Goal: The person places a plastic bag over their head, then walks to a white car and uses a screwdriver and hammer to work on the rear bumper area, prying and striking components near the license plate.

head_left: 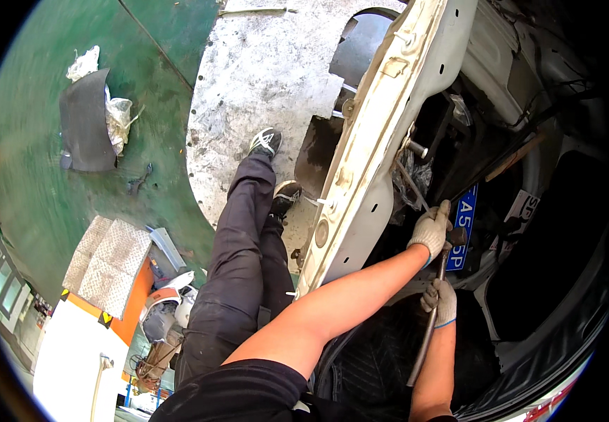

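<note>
My left hand (431, 231), in a pale knitted work glove, reaches into the open rear compartment of a car. It is closed around the lower end of a thin metal rod (411, 184), which slants up and left toward the body panel. My right hand (440, 301), gloved too, grips the handle of a hammer (427, 344). The hammer's dark head is close beside my left hand; whether they touch I cannot tell. Behind the head lies a blue licence plate (465, 211), partly covered by it.
A long pale car body panel (368, 151) runs along my left side. A white metal plate (248, 70) with cut-outs lies under my feet on the green floor. Farther left are a dark mat (88, 123) with plastic wrapping and a cart (72, 352) with a patterned pad.
</note>
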